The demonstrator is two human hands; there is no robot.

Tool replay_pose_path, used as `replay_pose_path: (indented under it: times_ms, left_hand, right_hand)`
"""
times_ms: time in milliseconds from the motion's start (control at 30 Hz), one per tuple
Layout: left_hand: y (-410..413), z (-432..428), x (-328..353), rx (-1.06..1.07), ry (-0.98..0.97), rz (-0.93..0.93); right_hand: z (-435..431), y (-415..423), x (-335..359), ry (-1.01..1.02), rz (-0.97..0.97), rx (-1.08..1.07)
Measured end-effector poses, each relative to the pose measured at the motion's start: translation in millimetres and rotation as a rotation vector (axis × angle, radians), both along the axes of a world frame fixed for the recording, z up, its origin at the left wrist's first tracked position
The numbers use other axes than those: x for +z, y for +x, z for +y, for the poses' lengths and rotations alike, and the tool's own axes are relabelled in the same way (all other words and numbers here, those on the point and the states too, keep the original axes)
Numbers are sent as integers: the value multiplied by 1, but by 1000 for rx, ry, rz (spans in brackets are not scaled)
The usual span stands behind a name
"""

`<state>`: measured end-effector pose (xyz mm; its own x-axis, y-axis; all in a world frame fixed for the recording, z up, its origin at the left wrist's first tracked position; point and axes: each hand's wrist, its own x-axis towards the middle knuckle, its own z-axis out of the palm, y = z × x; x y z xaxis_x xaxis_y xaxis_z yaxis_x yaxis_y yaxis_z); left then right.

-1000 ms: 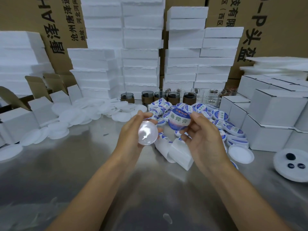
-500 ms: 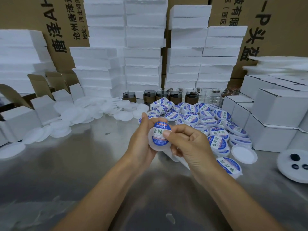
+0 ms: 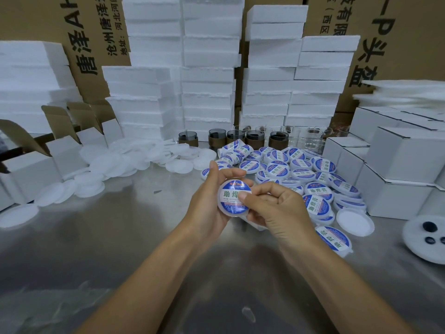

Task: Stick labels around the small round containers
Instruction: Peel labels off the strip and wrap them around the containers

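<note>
White container (image 3: 230, 206) gripped in left hand (image 3: 208, 203), pinched across blue label (image 3: 228, 192) by right hand (image 3: 281, 210).

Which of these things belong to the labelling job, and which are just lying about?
Job: container, held in left hand, right hand thumb pressing its label; pile of labelled containers.
Lying about: foam blocks, white boxes, dark jars.

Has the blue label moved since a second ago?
Yes. The label went left, from before the labelled pile onto the container in the left hand; the right hand presses it.
</note>
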<state>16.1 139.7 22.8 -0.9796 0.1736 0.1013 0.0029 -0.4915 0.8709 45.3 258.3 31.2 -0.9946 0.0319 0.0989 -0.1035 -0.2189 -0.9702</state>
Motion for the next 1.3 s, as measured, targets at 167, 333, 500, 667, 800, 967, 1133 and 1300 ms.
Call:
replay_pose_path:
  times_ms: [167,333,500,667,800,967,1133,1300]
  left_hand:
    - [1,0,-1,4,-7,-13]
    - [4,-1,1,-54,28,14]
    - [5,-2,1,-108,33,48]
    - [3,-1,0,-109,4,40]
    - [5,0,0,-115,10,33]
    - [5,1,0,-115,-20,38]
    - [7,3,-1,-99,-118,109]
    - [9,6,-2,-126,-148,191]
  right_hand:
    - [0,-1,-1,-14,-19,-10]
    - [0,-2,-2,4,-20,-13]
    - [0,-2,-2,10,-18,-33]
    - [1,-3,-3,15,-29,-46]
    - [1,-5,-5,24,-34,-53]
    - [1,-6,-7,36,-31,-71]
    - [1,-7,-10,148,34,-129]
    - [0,-7,-15,399,224,-296]
